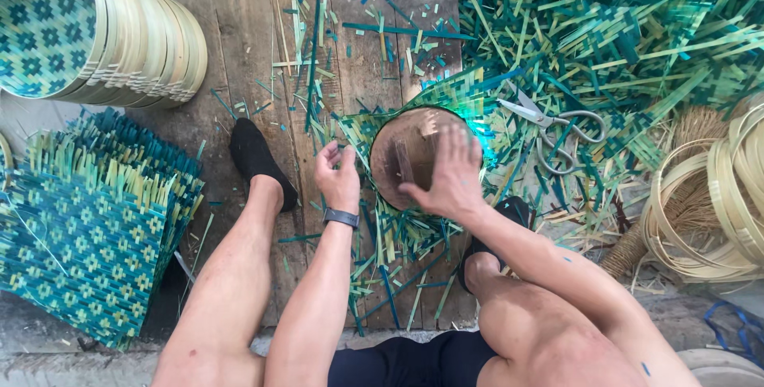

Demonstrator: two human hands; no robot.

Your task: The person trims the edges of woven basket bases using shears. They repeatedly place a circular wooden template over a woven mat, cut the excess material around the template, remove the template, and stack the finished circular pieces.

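I sit on a wooden floor with a round brown wooden mould (pixel 404 150) between my feet. It lies on a green and yellow woven bamboo mat (pixel 446 92) whose strips stick out around it. My right hand (pixel 450 176) presses flat on the mould's right side, fingers spread. To the mould's left, my left hand (pixel 337 176) is curled with its fingertips pinched on mat strips at the edge; a dark watch is on that wrist.
Steel scissors (pixel 549 128) lie right of the mould on a heap of green offcuts (pixel 621 29). Stacked woven mats (pixel 87 228) lie at left, stacked finished baskets (pixel 95 29) at top left, bamboo hoops (pixel 716 204) at right.
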